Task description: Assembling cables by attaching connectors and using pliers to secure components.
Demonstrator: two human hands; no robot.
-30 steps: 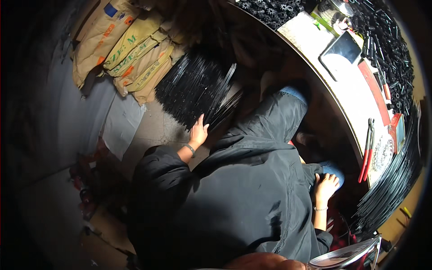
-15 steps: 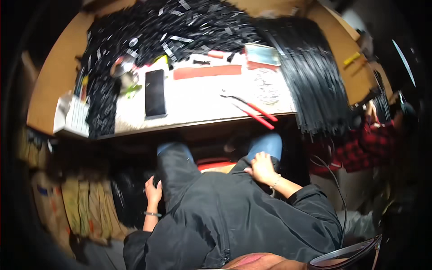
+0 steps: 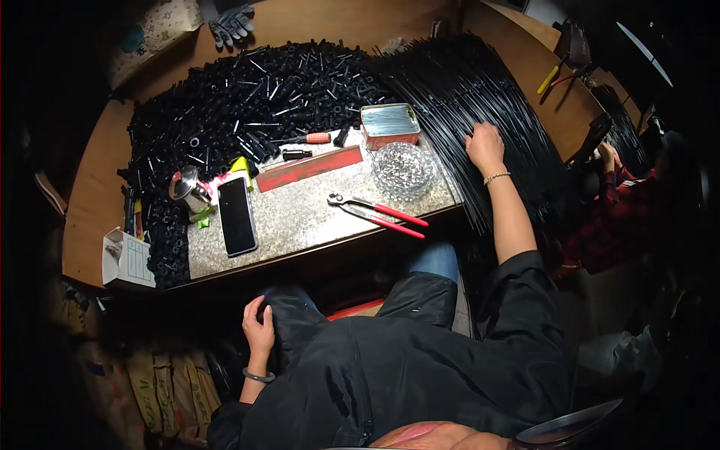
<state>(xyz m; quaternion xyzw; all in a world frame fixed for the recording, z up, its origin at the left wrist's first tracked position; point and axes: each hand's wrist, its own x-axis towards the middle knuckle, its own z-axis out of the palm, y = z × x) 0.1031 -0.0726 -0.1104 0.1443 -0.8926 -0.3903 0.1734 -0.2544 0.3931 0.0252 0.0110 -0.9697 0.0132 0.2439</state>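
Note:
My right hand (image 3: 486, 148) is on a thick bundle of long thin black rods (image 3: 517, 127) at the right of the table. Its fingers curl down among them, so their tips and whatever they grip are hidden. My left hand (image 3: 259, 324) rests beside my left thigh, fingers loosely bent and thumb apart, with nothing visible in it. Nearest my right hand, a clear round dish (image 3: 403, 171) holds many small shiny pieces. Behind the dish stands a red tin (image 3: 390, 133) of thin metal pins. Red-handled pliers (image 3: 379, 214) lie at the table's front edge.
A large heap of short black tubular parts (image 3: 247, 97) covers the table's back left. A phone (image 3: 237, 217), a metal cup (image 3: 191, 191), a red flat bar (image 3: 309, 168) and a red-handled screwdriver (image 3: 315, 138) lie in front. At right, a person in a red plaid sleeve (image 3: 600, 210) works nearby.
My right hand has gone from my right knee up and forward onto the black rods. My left hand stays beside my thigh. The view has shifted, showing more of the table's back.

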